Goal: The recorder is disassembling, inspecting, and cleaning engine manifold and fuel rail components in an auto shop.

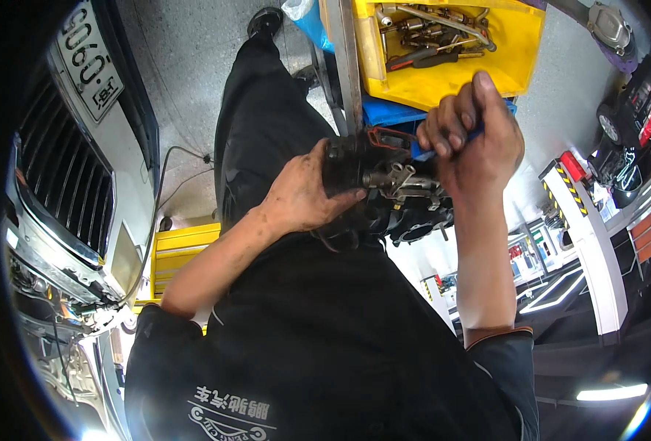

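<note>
- Head view: the left hand [305, 197] is closed round the left end of a dark engine part [388, 195], held at the middle of the scene, just near of a yellow bin [516, 62] of sockets and tools.
- The right hand [472, 136] is fisted on a blue-handled tool [421, 149], whose tip is hidden; it bears on the part from the far right.
- The part's long axis runs left to right between the hands; both touch it or close on it, the left hand more fully.
- Count: one part, one tool in hand, one yellow bin, one yellow cabinet [182, 253] at the left, one car front [68, 184] at the far left.
</note>
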`<state>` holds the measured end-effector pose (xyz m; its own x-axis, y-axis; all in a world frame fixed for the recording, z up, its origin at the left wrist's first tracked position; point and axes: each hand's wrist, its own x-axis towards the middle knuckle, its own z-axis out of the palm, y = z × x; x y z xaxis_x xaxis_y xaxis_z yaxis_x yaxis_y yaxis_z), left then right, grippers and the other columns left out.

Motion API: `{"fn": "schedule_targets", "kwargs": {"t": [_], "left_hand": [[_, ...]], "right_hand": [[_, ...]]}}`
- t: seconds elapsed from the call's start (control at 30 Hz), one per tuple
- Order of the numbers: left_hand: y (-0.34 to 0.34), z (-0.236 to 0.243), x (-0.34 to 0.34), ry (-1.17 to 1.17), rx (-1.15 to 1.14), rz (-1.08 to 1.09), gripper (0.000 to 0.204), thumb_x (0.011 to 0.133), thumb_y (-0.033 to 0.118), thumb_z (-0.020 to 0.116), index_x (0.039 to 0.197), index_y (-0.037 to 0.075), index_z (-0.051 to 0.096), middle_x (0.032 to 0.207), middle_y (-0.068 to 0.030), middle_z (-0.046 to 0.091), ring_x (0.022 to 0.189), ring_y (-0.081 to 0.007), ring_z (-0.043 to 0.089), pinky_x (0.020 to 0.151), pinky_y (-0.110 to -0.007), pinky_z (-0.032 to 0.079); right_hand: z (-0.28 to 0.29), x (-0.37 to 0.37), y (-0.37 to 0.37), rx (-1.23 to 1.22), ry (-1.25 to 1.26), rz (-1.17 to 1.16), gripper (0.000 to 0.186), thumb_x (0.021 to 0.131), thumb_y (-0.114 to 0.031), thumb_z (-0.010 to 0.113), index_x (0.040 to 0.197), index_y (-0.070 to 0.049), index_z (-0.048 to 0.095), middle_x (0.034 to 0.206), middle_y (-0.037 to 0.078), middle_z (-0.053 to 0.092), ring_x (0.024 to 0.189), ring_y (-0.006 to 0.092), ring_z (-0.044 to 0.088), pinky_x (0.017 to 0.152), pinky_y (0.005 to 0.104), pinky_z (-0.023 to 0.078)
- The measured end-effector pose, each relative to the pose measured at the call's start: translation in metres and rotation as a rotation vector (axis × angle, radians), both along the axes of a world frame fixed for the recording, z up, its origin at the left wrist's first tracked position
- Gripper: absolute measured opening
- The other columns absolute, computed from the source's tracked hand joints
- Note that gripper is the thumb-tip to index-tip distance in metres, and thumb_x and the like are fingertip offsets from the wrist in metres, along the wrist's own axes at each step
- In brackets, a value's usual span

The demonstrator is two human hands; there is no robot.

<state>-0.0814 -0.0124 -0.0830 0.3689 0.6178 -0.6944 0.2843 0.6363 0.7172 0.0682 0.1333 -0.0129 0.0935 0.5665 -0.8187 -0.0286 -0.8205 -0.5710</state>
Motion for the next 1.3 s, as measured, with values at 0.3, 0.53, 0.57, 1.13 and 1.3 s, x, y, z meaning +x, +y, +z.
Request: {"fn": "schedule_targets", "kwargs": {"t": [0.3,0.53,0.57,1.13,1.3], "left_hand": [[0.011,0.006,-0.002,0.001,-0.125,-0.052,0.058,0.093,0.024,0.059,0.127,-0.019,0.040,0.098,-0.0292,0.065,0.094,-0.0446,0.063,0.084,-0.044,0.049],[0.007,0.000,-0.003,-0.019,-0.083,-0.060,0.053,0.093,0.025,0.058,0.123,-0.017,0.044,0.093,-0.0301,0.065,0.093,-0.0459,0.062,0.082,-0.045,0.049],[0.005,0.000,-0.003,0.009,-0.042,-0.060,0.053,0.094,0.026,0.057,0.122,-0.016,0.045,0.092,-0.0299,0.065,0.092,-0.0463,0.061,0.081,-0.046,0.049],[0.027,-0.002,0.016,0.206,-0.179,0.058,0.046,0.096,0.040,0.056,0.107,-0.004,0.060,0.089,-0.0306,0.065,0.090,-0.0452,0.064,0.077,-0.045,0.050],[0.027,0.003,0.015,0.259,-0.121,0.068,0.055,0.094,0.045,0.057,0.114,-0.006,0.060,0.091,-0.0318,0.065,0.091,-0.0453,0.064,0.079,-0.045,0.051]], "right_hand": [[-0.003,-0.005,0.001,0.116,-0.039,0.193,0.044,0.097,-0.030,0.047,0.059,-0.010,0.037,0.047,0.004,0.036,0.040,0.0142,0.036,0.044,0.0290,0.035],[-0.018,-0.003,0.012,-0.061,0.024,-0.032,0.037,0.095,-0.029,0.050,0.064,-0.012,0.040,0.050,0.002,0.036,0.043,0.0146,0.036,0.046,0.0303,0.034],[-0.017,-0.002,0.012,-0.060,0.025,-0.021,0.038,0.095,-0.029,0.051,0.063,-0.012,0.039,0.050,0.002,0.036,0.043,0.0149,0.036,0.046,0.0305,0.034],[0.026,-0.002,-0.048,0.367,-0.051,0.269,0.044,0.096,-0.025,0.045,0.056,-0.008,0.038,0.049,0.003,0.042,0.044,0.0107,0.037,0.045,0.0270,0.031],[0.029,0.000,-0.054,0.390,0.040,0.106,0.046,0.097,-0.026,0.045,0.056,-0.006,0.040,0.049,0.005,0.042,0.044,0.0109,0.037,0.043,0.0260,0.029]]}}
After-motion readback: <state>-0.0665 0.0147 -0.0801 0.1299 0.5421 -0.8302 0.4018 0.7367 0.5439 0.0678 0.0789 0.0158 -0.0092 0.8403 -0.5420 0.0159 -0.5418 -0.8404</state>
